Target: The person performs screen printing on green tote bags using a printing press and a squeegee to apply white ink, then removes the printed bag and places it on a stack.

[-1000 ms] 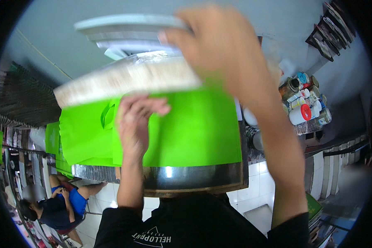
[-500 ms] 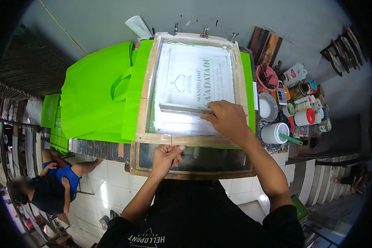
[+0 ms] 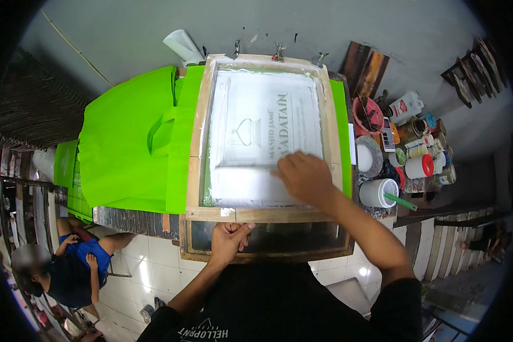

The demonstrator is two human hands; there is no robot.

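Observation:
A wooden-framed printing screen (image 3: 256, 215) lies across the bench, its mesh smeared with white ink around a pale design of lettering and a dome-like emblem. My right hand (image 3: 305, 178) is over the lower half of the mesh, its fingers closed on a squeegee (image 3: 246, 166). The squeegee spans crosswise, blurred, and its right end is hidden by the hand. Curled closed, my left hand (image 3: 228, 242) is just below the screen's near bar, thumb against the fingers, with nothing visible in it. Green bag material (image 3: 337, 114) shows beneath the screen's right side.
Green fabric bags (image 3: 125, 148) are spread to the left. Clamps (image 3: 278, 52) hold the screen's far edge. Tubs, bottles and a white bucket with a green-handled tool (image 3: 376, 194) crowd the right. A dark glass-like panel (image 3: 285, 235) lies nearest me. Another person (image 3: 68, 273) sits at left.
My view has tilted, so the bench appears lower. The design looks paler, and the squeegee and right hand are now blurred. My left hand stays curled by the near bar.

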